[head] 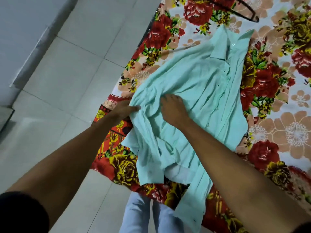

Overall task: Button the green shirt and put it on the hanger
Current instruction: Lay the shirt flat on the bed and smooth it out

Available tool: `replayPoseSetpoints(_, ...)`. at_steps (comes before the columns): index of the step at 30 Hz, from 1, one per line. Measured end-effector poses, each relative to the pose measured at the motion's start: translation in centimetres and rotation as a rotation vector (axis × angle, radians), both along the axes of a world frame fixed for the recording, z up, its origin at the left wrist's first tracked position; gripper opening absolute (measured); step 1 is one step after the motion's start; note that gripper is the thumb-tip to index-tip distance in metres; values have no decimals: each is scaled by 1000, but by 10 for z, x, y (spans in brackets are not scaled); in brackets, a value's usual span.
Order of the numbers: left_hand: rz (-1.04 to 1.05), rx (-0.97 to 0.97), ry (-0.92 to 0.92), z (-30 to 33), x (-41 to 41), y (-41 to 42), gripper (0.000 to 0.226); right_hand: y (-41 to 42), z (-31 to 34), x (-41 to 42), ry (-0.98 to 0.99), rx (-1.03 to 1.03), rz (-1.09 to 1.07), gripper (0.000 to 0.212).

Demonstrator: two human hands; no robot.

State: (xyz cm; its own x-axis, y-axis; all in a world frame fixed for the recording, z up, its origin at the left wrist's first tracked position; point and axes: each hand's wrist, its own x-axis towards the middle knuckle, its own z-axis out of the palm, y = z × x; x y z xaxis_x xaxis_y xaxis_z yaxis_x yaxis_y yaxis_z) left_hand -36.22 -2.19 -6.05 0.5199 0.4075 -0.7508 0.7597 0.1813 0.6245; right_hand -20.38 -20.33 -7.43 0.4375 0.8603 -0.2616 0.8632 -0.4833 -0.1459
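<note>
The left hand [123,109] is pinching the green shirt [190,105] at its edge. The right hand [173,108] is pressing on it, fingers bent. The shirt is lying bunched on the flowery bed cover [277,125], the hanger [242,11] well apart. Pulling hard might be dragging it off.

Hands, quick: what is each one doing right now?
Left hand: closed, pinching a bunched fold of the green shirt.
Right hand: fingers curled down on the shirt; grip cannot be told.

Even, soft indoor light, faint shadows, slight blur (edges bend, probably wide-angle).
</note>
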Motion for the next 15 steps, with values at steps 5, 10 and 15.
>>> replayPoseSetpoints(5, 128, -136, -93, 7, -29, -20, 20, -8, -5, -45, 160, -135, 33, 63)
replayPoseSetpoints(10, 308, -145, -134, 12, -51, -23, 22, -15, -4, -59, 152, -234, 13, 72)
replayPoseSetpoints(15, 100, -155, -122, 24, -72, -17, 34, -11, 2, -62, 118, -336, 33, 73)
